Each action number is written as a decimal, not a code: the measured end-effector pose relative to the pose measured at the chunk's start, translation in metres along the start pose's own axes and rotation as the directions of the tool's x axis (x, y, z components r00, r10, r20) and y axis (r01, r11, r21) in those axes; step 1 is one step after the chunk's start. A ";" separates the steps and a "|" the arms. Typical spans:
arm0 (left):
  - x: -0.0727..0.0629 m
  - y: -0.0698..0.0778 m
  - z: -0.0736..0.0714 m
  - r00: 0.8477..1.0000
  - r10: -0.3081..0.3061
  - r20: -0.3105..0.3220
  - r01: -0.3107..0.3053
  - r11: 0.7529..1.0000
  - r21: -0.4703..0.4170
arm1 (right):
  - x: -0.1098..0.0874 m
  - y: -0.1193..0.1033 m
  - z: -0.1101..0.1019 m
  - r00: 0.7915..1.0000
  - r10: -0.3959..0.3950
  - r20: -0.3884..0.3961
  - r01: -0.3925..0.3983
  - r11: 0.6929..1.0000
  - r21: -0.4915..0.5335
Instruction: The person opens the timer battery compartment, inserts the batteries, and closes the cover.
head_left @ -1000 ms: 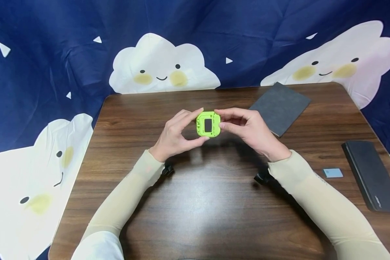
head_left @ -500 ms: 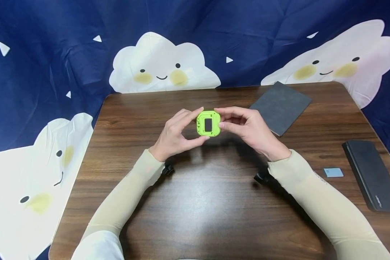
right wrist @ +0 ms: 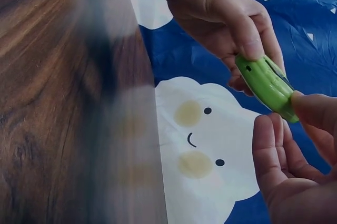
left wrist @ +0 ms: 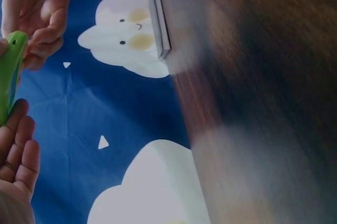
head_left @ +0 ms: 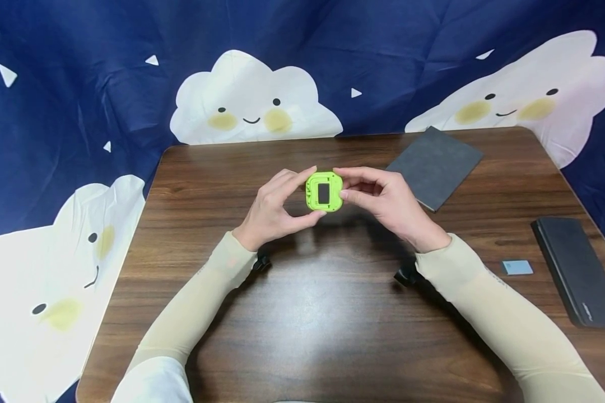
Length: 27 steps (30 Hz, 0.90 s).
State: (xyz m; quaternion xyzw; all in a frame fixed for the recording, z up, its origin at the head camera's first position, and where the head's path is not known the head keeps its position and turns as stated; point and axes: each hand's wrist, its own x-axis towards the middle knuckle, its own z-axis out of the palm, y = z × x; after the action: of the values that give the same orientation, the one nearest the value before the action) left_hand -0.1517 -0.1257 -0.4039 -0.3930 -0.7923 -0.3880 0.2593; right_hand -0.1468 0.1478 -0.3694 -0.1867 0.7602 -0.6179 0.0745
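Observation:
Both hands hold up a small lime-green rounded-square device [head_left: 324, 193] above the middle of the table. A dark rectangle sits at the centre of its face, framed by green ridges. My left hand [head_left: 277, 210] grips it from the left, index finger at its top edge and thumb at its bottom edge. At its right edge my right hand [head_left: 383, 196] pinches it between thumb and fingers. Seen edge-on in the right wrist view, the green device [right wrist: 267, 87] is fairly thin, with a small dark hole near one end. In the left wrist view it is partly cut off.
On the brown wooden table [head_left: 302, 336], a dark grey notebook [head_left: 436, 168] lies at the back right. A light blue card-like piece [head_left: 517, 267] and a long black case [head_left: 578, 273] lie further right. A blue cloud-patterned cloth [head_left: 378, 50] hangs behind the table.

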 end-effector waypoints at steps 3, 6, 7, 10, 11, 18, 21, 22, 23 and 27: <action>0.000 0.000 0.001 1.000 -0.004 -0.007 0.004 1.000 0.005 | 0.000 0.002 0.000 1.000 -0.021 -0.008 0.021 1.000 -0.012; 0.000 0.000 0.000 1.000 -0.005 -0.007 0.005 1.000 0.011 | -0.001 0.003 -0.001 0.999 -0.041 -0.004 0.041 0.999 -0.022; 0.000 0.000 0.000 1.000 -0.005 -0.008 0.005 1.000 0.013 | -0.001 0.003 -0.001 0.999 -0.046 0.001 0.046 0.999 -0.026; 0.000 0.000 0.000 1.000 -0.010 -0.006 0.011 1.000 0.015 | -0.002 0.002 0.000 0.998 -0.063 0.016 0.063 0.996 -0.061; 0.000 -0.001 0.000 1.000 -0.014 -0.006 0.014 1.000 0.010 | -0.002 0.001 0.000 0.997 -0.073 0.021 0.075 0.993 -0.090; 0.000 0.000 -0.001 0.999 -0.047 -0.012 0.046 0.998 -0.031 | -0.006 -0.001 0.005 0.976 -0.213 0.051 0.217 0.909 -0.357; 0.001 0.001 -0.002 0.999 -0.052 -0.012 0.052 0.998 -0.034 | -0.007 0.000 0.008 0.961 -0.272 0.051 0.267 0.862 -0.431; 0.001 0.001 -0.002 0.998 -0.055 -0.012 0.054 0.998 -0.034 | -0.006 0.001 0.008 0.956 -0.288 0.051 0.280 0.849 -0.448; 0.001 0.001 -0.002 0.998 -0.057 -0.013 0.057 0.998 -0.034 | -0.006 0.001 0.009 0.952 -0.302 0.049 0.289 0.836 -0.466; 0.000 0.002 -0.001 0.998 -0.064 -0.019 0.063 0.998 -0.029 | -0.006 0.004 0.012 0.936 -0.348 0.047 0.322 0.796 -0.512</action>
State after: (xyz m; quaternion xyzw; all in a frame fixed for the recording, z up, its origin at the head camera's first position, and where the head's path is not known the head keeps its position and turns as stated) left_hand -0.1503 -0.1256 -0.4025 -0.3675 -0.7963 -0.4110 0.2489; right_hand -0.1381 0.1398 -0.3762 -0.3157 0.8532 -0.4012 -0.1070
